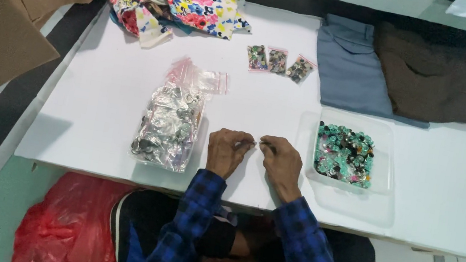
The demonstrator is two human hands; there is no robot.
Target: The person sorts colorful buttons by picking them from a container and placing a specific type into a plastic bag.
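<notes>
My left hand (pixel 228 151) and my right hand (pixel 282 160) rest close together on the white board (pixel 101 97), fingertips almost meeting. Each pinches a small dark item between thumb and fingers; it is too small to tell what it is. To the right of my right hand stands a clear plastic tray (pixel 386 149) filled with teal, black and pink buttons (pixel 344 154). Left of my left hand lies a clear bag of silvery buttons (pixel 168 127).
Three small zip bags of buttons (pixel 279 62) lie further back at the centre. A floral cloth (pixel 172 0) is at the back left, folded grey-blue (pixel 349 65) and brown (pixel 441 77) garments at the back right. A red plastic bag (pixel 69 220) sits below the board's near edge.
</notes>
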